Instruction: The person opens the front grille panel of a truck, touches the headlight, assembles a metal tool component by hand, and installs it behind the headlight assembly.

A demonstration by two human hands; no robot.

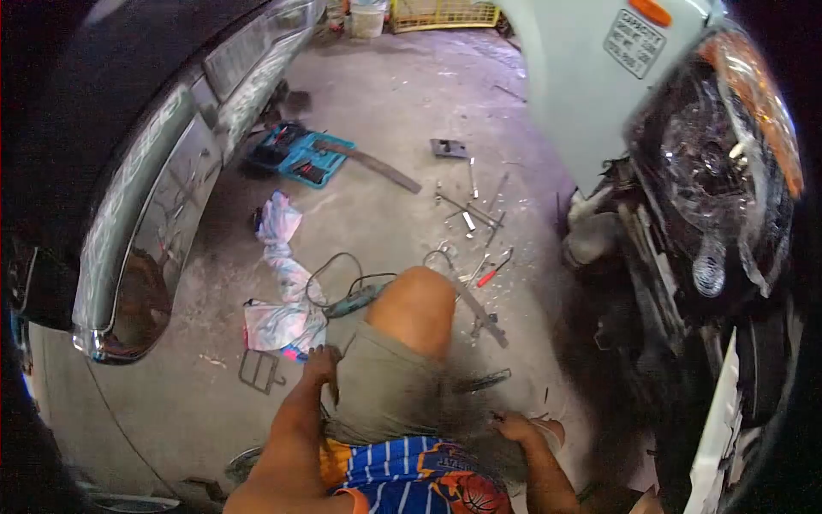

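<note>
the left hand [321, 364] hangs beside the shorts [385, 385], at the near end of a patterned cloth [287, 257] lying crumpled along the floor [394, 103]. its fingers point forward; i cannot tell how far open they are, or whether they touch the cloth. the right hand [514, 426] is low on the other side, fingers partly curled (a small dark spot shows at the tips, too blurred to name), and i cannot tell if it grips anything.

a metal frame [259, 372] lies just left of the cloth's near end. a teal power tool [355, 300] with a looped cord [312, 278] rests between the cloth and the bent knee [413, 304]. right of the knee are a metal strip [481, 313] and a red-handled tool [488, 277], with scattered sockets and wrenches [468, 221] beyond. farther off sits an open blue tool case [312, 158], a long bar [377, 167] at its edge. a headlight [711, 154] stands at the right.
</note>
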